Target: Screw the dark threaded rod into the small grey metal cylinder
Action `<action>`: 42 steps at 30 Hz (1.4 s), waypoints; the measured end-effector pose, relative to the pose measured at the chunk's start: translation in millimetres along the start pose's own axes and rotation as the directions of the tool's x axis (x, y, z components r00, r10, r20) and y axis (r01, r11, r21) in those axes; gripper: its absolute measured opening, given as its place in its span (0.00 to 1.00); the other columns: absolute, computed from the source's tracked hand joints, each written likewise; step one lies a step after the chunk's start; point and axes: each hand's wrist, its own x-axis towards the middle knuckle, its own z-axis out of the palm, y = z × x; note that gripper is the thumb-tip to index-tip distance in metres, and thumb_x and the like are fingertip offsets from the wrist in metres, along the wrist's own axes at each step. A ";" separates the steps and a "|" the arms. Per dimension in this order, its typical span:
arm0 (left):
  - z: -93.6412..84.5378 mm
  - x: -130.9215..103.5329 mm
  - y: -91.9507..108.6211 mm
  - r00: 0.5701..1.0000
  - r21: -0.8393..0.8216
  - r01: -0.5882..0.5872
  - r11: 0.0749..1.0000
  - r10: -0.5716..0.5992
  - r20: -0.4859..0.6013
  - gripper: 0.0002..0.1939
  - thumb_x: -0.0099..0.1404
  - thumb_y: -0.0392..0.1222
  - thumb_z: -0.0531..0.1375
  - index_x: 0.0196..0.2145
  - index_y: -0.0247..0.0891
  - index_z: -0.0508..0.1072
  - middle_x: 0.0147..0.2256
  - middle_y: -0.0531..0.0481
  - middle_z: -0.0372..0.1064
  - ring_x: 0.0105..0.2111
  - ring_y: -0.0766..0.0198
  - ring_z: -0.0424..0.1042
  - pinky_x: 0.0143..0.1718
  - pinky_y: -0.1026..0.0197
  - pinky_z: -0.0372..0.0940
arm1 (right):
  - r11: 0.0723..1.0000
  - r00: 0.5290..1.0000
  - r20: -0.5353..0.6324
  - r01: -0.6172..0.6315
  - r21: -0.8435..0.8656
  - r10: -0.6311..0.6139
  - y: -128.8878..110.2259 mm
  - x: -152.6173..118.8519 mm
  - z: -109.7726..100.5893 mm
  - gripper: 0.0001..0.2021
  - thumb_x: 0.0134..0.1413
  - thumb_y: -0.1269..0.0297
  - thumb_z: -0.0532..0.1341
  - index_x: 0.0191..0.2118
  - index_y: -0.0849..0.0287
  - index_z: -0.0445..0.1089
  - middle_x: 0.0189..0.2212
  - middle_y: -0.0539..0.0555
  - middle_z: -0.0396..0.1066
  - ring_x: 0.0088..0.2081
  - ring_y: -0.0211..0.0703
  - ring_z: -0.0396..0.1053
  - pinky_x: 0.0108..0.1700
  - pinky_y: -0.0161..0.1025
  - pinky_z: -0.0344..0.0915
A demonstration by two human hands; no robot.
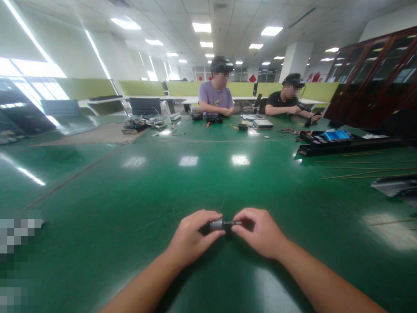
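Observation:
Low in the middle of the view, a small grey cylinder with a thin dark shaft [216,224] lies level between my hands, just over the green tabletop. My left hand [193,232] grips the cylinder's grey body between the thumb and the fingers. From the other side, my right hand [259,230] pinches the end of the thin dark shaft with thumb and forefinger. The shaft points to the right and looks ridged or threaded, though it is too small to be sure. My palms hide part of both ends.
The glossy green table [182,187] spreads out ahead. At right lie a black metal channel [325,150] with a blue piece on it and several thin rods [361,168]. Electronic parts [140,124] sit at the far left. Two people sit across the table.

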 end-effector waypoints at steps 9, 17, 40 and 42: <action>-0.6 0.8 0.2 1.000 0.009 -0.005 1.000 0.005 -0.010 0.14 0.59 0.40 0.68 0.44 0.41 0.75 0.40 0.48 0.77 0.39 0.61 0.77 0.43 0.60 0.71 | 1.000 1.000 -0.006 0.001 -0.001 -0.001 0.5 -1.9 0.1 0.02 0.53 0.66 0.65 0.33 0.56 0.76 0.28 0.50 0.75 0.30 0.41 0.70 0.34 0.36 0.62; -0.8 -0.1 -1.3 1.000 0.010 -0.001 1.000 0.001 -0.008 0.15 0.59 0.39 0.68 0.45 0.42 0.75 0.40 0.50 0.77 0.40 0.62 0.76 0.43 0.61 0.71 | 1.000 1.000 -0.010 0.007 -0.014 -0.007 1.4 -0.9 -0.8 0.01 0.53 0.67 0.65 0.33 0.56 0.76 0.28 0.49 0.75 0.31 0.40 0.71 0.35 0.36 0.62; -2.7 1.1 -1.3 0.999 0.046 0.028 0.999 -0.027 -0.027 0.15 0.58 0.40 0.68 0.44 0.42 0.76 0.40 0.49 0.77 0.40 0.61 0.77 0.44 0.61 0.72 | 0.999 0.999 -0.025 0.022 -0.030 -0.023 1.2 -0.3 -4.6 0.01 0.53 0.67 0.65 0.33 0.57 0.76 0.28 0.50 0.75 0.30 0.41 0.70 0.34 0.36 0.62; -3.1 1.0 -1.7 0.999 0.047 0.028 0.999 -0.026 -0.031 0.15 0.58 0.40 0.68 0.44 0.41 0.76 0.40 0.49 0.77 0.39 0.61 0.77 0.44 0.61 0.72 | 0.999 1.000 -0.025 0.011 -0.031 -0.012 1.4 -0.3 -4.3 0.02 0.53 0.67 0.65 0.33 0.57 0.76 0.27 0.51 0.75 0.30 0.41 0.70 0.33 0.36 0.62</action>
